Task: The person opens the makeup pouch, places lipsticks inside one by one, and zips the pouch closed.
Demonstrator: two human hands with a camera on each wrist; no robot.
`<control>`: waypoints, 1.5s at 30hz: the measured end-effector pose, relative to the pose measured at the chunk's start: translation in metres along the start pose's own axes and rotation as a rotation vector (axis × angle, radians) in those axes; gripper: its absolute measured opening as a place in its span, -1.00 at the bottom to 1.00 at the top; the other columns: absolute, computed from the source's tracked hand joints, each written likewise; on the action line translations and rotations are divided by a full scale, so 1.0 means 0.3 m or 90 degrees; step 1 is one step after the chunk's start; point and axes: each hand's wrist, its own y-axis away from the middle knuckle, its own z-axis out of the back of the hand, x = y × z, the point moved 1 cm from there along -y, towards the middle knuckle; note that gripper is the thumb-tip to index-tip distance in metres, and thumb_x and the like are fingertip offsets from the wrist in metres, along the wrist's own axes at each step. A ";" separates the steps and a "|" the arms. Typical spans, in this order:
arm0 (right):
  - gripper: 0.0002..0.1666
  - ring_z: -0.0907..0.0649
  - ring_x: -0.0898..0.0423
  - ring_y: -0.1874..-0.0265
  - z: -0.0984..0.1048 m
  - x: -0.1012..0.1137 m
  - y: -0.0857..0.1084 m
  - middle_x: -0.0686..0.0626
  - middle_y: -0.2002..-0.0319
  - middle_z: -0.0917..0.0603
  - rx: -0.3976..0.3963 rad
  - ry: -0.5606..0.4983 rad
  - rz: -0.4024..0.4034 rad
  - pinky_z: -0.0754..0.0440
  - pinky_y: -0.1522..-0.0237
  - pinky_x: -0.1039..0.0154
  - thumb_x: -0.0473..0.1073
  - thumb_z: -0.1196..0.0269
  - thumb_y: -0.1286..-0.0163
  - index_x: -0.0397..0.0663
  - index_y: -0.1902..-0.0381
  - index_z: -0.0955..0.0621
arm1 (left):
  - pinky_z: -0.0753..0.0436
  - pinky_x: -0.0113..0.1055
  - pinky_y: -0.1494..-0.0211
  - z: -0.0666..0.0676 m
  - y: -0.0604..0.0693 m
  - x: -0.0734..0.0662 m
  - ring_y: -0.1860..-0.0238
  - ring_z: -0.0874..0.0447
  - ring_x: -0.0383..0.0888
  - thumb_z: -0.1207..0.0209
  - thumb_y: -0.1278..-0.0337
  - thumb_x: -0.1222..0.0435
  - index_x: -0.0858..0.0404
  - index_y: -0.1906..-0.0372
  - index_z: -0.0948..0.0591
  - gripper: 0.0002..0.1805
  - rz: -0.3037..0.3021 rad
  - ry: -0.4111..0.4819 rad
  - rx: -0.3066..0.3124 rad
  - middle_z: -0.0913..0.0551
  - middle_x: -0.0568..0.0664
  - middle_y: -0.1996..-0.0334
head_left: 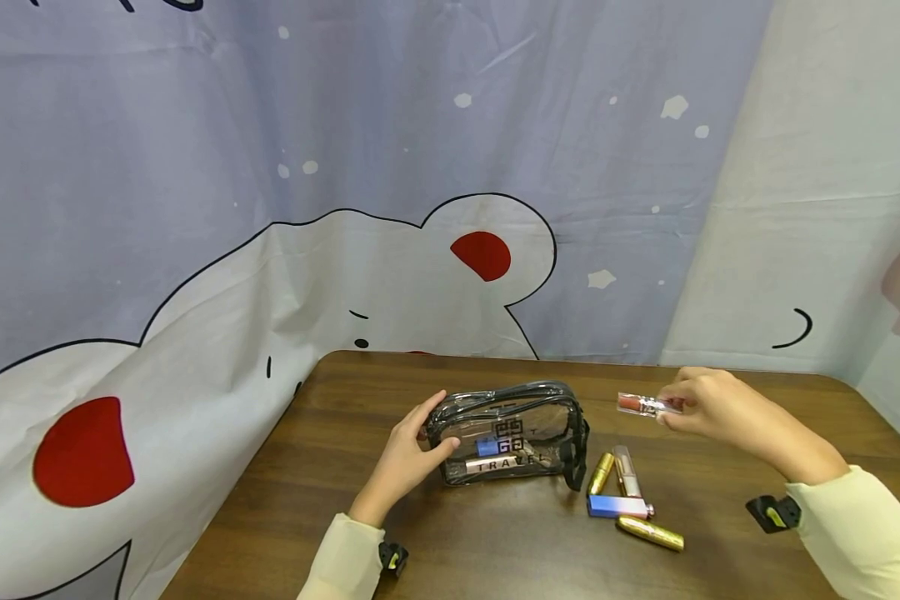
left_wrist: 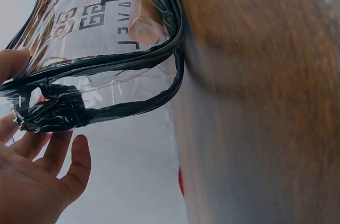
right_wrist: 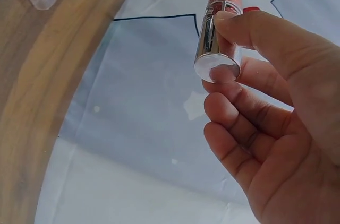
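Note:
My right hand [head_left: 708, 404] pinches a lipstick [head_left: 637, 405] with a red section and a silver end between thumb and fingers, above the table. The right wrist view shows that lipstick [right_wrist: 219, 38] with its round silver base toward the camera. At the left end of a clear, black-trimmed travel pouch [head_left: 547, 425], my left hand [head_left: 412, 442] grips with the thumb in front and the fingers behind. Through the plastic, a blue item and a pinkish tube [left_wrist: 143, 19] show inside. Whether the pouch's zipper is open cannot be made out.
Right of the pouch lie a gold tube [head_left: 602, 473], a clear lip gloss tube [head_left: 626, 472], a blue-to-pink lipstick [head_left: 617, 506] and another gold tube [head_left: 650, 533]. They sit close together on the brown wooden table [head_left: 495, 542]. A patterned curtain [head_left: 390, 125] hangs behind.

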 end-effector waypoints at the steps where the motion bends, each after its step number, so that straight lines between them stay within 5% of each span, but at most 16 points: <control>1: -0.82 -0.40 0.40 0.56 0.004 0.002 -0.005 0.18 0.50 -0.55 0.002 0.001 -0.002 -0.42 0.54 0.37 -0.21 -0.49 0.04 -0.10 0.42 -0.74 | -0.44 -0.40 0.26 -0.001 -0.001 0.000 0.27 -0.41 -0.17 -0.32 -0.10 0.13 -0.10 -0.43 -0.29 -0.24 0.000 0.000 0.000 -0.41 0.00 -0.34; 33: -0.89 -0.43 0.29 0.50 0.048 0.125 -0.180 0.15 0.47 -0.51 0.054 -0.029 0.035 -0.45 0.46 0.35 -0.22 -0.39 -0.14 -0.04 0.33 -0.75 | -0.48 -0.29 0.15 0.002 0.000 -0.002 0.03 -0.46 -0.09 -0.33 -0.10 0.13 -0.08 -0.43 -0.29 -0.23 0.010 0.011 0.004 -0.38 0.01 -0.37; 42: -0.90 -0.45 0.27 0.46 0.045 0.167 -0.233 0.16 0.46 -0.51 0.083 -0.038 0.052 -0.47 0.42 0.33 -0.25 -0.34 -0.20 0.02 0.31 -0.74 | -0.44 -0.39 0.24 -0.001 -0.002 0.001 0.20 -0.44 -0.15 -0.32 -0.10 0.13 -0.07 -0.43 -0.29 -0.24 0.006 0.004 0.004 -0.39 -0.01 -0.36; 45: -0.91 -0.44 0.26 0.46 0.034 0.180 -0.253 0.15 0.47 -0.50 0.089 -0.040 0.058 -0.46 0.41 0.32 -0.24 -0.34 -0.20 0.00 0.32 -0.74 | -0.50 -0.30 0.12 -0.001 0.000 0.004 -0.01 -0.50 -0.11 -0.32 -0.11 0.14 -0.05 -0.43 -0.30 -0.24 0.004 0.006 0.002 -0.37 0.00 -0.37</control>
